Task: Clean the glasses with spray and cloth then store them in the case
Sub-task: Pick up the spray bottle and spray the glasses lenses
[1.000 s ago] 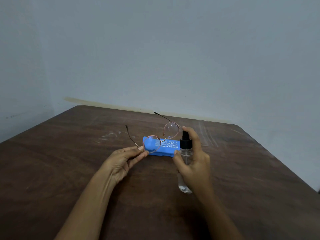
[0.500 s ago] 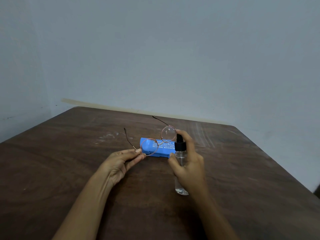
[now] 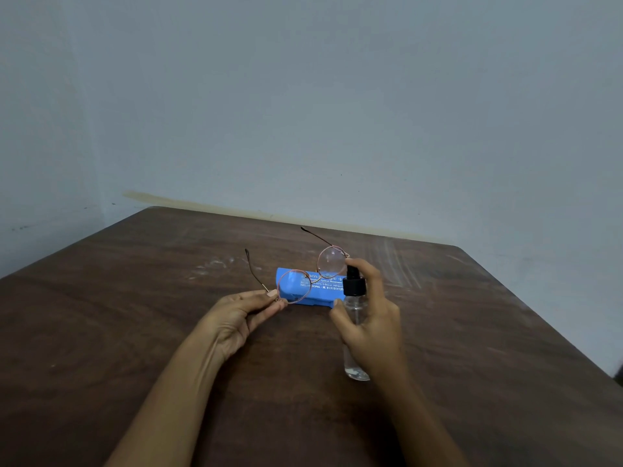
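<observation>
Wood table, left hand pinching round wire glasses, right hand gripping clear spray bottle

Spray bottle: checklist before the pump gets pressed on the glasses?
1. Glasses secured: left hand pinches the round copper wire-rimmed glasses at the near lens rim. Ok.
2. Bottle secured: right hand grips the clear plastic spray bottle with black pump, forefinger on the pump top. Ok.
3. Nozzle facing a lens: it sits beside the far lens, but its outlet direction is unclear. Cannot tell.
4. Liquid level in the bottle: cannot tell.
5. Cloth ready: none in view. Not ok.
6. Blue oblong case ready: shut, lying on the brown wooden table behind the glasses. Ok.
</observation>
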